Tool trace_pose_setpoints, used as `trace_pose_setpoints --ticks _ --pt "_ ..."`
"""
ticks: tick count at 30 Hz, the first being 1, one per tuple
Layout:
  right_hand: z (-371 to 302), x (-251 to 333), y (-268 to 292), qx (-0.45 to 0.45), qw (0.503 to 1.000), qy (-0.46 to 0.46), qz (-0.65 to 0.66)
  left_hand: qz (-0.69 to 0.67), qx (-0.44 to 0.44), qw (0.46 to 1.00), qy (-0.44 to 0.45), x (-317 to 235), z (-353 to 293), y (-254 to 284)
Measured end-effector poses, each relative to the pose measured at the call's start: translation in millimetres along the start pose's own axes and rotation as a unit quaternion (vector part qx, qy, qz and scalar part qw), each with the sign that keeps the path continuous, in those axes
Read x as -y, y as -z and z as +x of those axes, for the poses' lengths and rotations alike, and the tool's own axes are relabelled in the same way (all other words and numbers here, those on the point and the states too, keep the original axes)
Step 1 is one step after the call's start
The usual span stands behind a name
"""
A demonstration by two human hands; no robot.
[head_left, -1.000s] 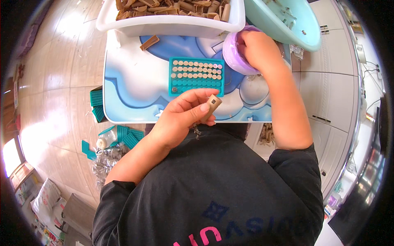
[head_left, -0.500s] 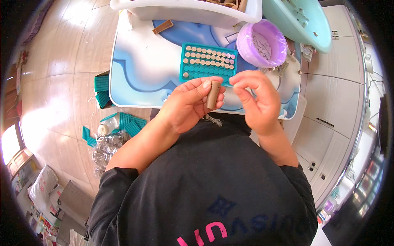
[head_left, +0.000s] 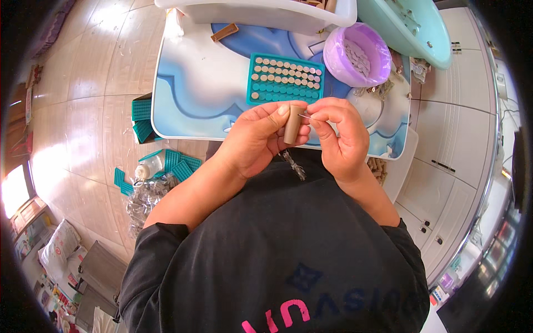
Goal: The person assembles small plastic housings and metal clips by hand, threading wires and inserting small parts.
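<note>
My left hand [head_left: 244, 137] is closed round a small brown tube [head_left: 293, 127], held nearly upright over the table's near edge, with the thumb near its top. My right hand [head_left: 347, 139] pinches a thin, needle-like piece [head_left: 304, 116] between thumb and forefinger. Its tip meets the upper right side of the tube; whether it enters a hole there I cannot tell. Just beyond both hands lies a teal tray [head_left: 251, 83] with rows of round, pale pieces; its nearer rows are mostly unfilled. A silvery, stringy bundle [head_left: 293, 165] hangs below the tube.
On the table [head_left: 189, 83] stand a white bin [head_left: 255, 16] at the back and a purple-lined tub [head_left: 333, 58] of pale pieces. A brown channel-shaped piece [head_left: 225, 32] lies near the bin. A mint basin [head_left: 408, 33] is far right. Teal trays [head_left: 177, 164] and plastic wrap [head_left: 147, 200] lie left.
My right hand has moved left and closed in on the tube, and the thin piece now shows against the tube's side. My left hand keeps its hold.
</note>
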State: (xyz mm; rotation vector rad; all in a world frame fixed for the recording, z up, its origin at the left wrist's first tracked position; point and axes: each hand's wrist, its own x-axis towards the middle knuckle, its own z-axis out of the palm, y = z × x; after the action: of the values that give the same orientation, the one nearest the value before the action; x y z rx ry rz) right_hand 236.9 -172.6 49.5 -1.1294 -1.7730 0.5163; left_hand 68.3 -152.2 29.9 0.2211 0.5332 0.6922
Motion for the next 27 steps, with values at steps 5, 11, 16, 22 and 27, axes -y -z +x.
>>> trace_pose_setpoints --ticks 5,11,16,22,27 --pt "-0.4 -0.5 0.3 0.0 1.0 0.018 -0.011 0.003 -0.002 1.0 0.008 0.2 -0.3 -2.3" --pt "-0.5 -0.3 -0.3 0.001 1.0 0.009 -0.012 0.012 0.02 1.0 -0.001 3.2 2.2 1.0" --pt "-1.5 -0.9 -1.3 0.007 0.998 0.018 -0.053 0.023 -0.015 1.0 0.005 3.6 0.6 -3.0" --pt "-2.0 -1.4 -3.3 0.012 0.999 0.019 -0.043 0.023 -0.037 0.999 -0.008 5.3 -1.1 -2.4" --pt "-2.8 0.4 -3.4 0.0 0.997 0.036 -0.072 0.044 -0.043 0.998 -0.007 4.9 -1.8 -7.1"
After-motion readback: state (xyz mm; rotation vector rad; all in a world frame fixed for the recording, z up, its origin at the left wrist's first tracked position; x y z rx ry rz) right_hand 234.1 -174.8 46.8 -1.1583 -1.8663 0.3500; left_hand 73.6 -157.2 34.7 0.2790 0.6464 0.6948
